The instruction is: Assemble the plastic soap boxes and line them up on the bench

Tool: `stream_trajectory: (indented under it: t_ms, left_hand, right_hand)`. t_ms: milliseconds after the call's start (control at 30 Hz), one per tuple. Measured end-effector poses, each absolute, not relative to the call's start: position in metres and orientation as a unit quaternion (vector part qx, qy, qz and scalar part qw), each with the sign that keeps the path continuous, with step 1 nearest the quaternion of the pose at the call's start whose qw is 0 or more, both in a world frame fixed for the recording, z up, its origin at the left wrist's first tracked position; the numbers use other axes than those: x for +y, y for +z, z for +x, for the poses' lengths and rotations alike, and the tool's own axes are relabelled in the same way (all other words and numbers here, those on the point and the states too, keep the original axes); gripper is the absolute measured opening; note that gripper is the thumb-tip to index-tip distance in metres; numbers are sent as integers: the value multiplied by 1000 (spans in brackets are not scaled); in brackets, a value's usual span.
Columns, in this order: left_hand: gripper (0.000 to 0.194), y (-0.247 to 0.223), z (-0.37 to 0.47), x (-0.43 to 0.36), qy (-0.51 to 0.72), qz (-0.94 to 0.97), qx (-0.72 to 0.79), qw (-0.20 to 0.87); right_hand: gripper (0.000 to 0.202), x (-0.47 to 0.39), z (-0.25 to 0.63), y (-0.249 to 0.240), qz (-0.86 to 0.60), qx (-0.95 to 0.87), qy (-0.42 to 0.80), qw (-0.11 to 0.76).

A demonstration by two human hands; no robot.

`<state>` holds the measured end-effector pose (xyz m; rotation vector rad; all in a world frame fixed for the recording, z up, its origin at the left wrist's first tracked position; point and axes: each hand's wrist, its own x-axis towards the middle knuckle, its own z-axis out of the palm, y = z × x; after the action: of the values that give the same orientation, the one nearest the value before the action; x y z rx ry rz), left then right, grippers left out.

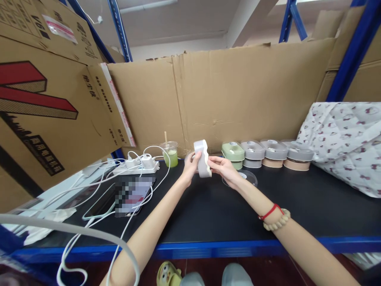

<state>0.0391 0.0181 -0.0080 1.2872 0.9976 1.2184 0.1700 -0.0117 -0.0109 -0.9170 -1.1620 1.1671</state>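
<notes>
A grey, shallow piece with a pale wavy edge [203, 159] is held up on its side above the black shelf. My left hand [191, 169] grips it from the left, thumb on its near face. The fingers of my right hand [223, 169] pinch its wavy right edge. Below and behind my right hand, a clear round lid [248, 178] lies on the shelf. Another clear item, partly hidden, shows behind my left hand. To the right stand a green lidded container [233, 153] and several grey-lidded containers [274, 151] in a row.
A cup of green drink [170, 155] with a straw stands back left, beside a white power strip [137, 167]. White cables cross two phone-like devices [133, 196]. A patterned quilted bag [348, 139] is at the right. Cardboard [244, 91] walls the back; a blue edge [220, 249] runs in front.
</notes>
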Motion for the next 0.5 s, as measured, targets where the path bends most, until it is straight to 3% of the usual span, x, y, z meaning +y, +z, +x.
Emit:
stream_trajectory:
  t_ms: [133,233,400,500]
  left_hand:
    - [69,0,28,24,516,513,398,558]
    - [75,9,15,25,494,609,417,460]
    - [89,14,2,20,222,793,466,324]
    - [100,10,2,22,71,829,491,258]
  right_hand:
    - [27,-9,186,-1,-395,-488,486,608]
    - [25,-4,199,1,-434,-471,441,629]
    - [36,6,209,-5,-492,-468,359,640]
    - [29,5,208,-3,-501,-463,366,633]
